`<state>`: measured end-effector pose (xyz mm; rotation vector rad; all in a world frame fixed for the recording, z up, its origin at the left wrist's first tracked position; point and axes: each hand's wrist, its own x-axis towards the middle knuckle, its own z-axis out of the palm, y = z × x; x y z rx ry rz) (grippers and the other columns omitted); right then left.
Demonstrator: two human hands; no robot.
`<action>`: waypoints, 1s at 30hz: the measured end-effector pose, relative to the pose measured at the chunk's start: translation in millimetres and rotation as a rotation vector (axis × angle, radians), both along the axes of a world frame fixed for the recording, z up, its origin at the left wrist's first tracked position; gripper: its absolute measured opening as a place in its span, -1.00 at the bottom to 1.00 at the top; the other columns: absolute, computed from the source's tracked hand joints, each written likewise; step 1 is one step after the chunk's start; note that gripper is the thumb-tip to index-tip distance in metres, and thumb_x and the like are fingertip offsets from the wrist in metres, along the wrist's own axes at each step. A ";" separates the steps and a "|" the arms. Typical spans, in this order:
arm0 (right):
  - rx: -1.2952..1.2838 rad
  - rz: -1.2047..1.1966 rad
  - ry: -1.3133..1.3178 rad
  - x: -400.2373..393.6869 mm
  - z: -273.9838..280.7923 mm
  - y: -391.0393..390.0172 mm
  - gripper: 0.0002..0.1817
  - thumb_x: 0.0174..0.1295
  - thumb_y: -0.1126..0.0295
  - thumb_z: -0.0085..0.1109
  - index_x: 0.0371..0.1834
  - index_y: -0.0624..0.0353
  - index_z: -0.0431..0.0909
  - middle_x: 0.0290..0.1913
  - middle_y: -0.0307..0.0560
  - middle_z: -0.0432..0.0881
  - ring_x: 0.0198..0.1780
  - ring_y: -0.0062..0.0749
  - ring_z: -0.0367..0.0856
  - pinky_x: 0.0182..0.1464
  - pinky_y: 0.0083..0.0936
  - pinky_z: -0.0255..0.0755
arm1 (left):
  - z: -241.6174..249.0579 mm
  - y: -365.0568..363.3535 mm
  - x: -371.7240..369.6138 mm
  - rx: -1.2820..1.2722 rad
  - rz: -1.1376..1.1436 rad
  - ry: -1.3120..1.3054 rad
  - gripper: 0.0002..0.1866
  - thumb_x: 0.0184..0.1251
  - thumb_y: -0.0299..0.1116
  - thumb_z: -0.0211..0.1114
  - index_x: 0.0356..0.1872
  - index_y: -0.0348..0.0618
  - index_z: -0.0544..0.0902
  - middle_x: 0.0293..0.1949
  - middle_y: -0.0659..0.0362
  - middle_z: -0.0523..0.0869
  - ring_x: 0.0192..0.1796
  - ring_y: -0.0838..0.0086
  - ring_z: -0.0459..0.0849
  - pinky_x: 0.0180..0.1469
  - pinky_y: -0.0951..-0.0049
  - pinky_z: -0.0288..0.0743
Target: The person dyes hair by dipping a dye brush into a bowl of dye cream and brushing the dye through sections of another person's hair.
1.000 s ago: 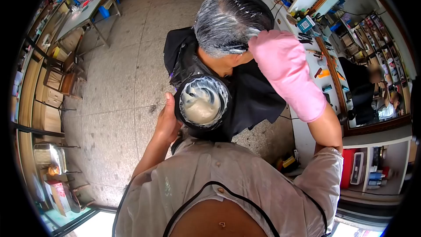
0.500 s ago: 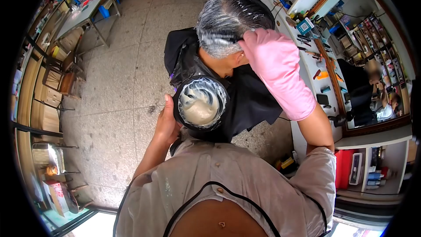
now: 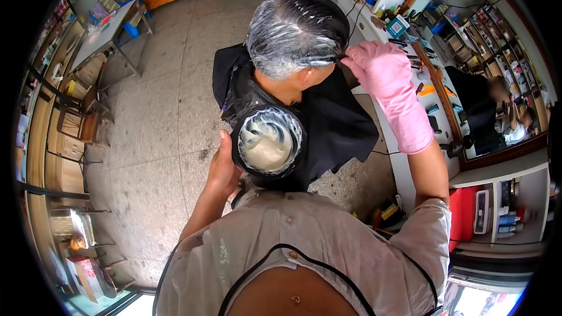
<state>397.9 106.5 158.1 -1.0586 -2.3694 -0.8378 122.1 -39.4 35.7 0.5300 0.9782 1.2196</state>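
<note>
applying pale cream to a seated person's grey, paste-coated hair [image 3: 295, 32]. the left hand [image 3: 223, 167], bare, is closed around the rim of a round black bowl of off-white cream [image 3: 268, 140], holding it level just behind the seated person's black plastic cape [image 3: 328, 117]. the right hand [image 3: 383, 70], in a pink rubber glove, is curled around a thin dark applicator [image 3: 338, 58], seemingly a comb or tint brush, whose tip meets the hair at the right temple. working the step well calls for short strokes from the hairline back into the coated area, keeping the tool flat against the strands so that cream stays off the skin, and keeping the bowl close and level beneath the stroke. a white counter with scattered tools [image 3: 430, 108] and a wood-framed mirror [image 3: 497, 111] lie to the right.
</note>
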 end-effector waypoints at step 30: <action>-0.899 0.717 1.962 -35.3 -98.9 -23.1 -0.78 0.29 0.46 0.11 -0.06 0.33 0.49 -0.15 0.10 0.67 -0.10 -0.28 0.68 -0.03 -0.50 0.57 | -0.1 -1.5 2.7 -0.004 0.049 0.030 -0.20 0.36 0.27 -0.19 0.24 -0.35 0.32 0.18 -0.01 0.48 0.22 0.25 0.48 0.25 0.24 0.35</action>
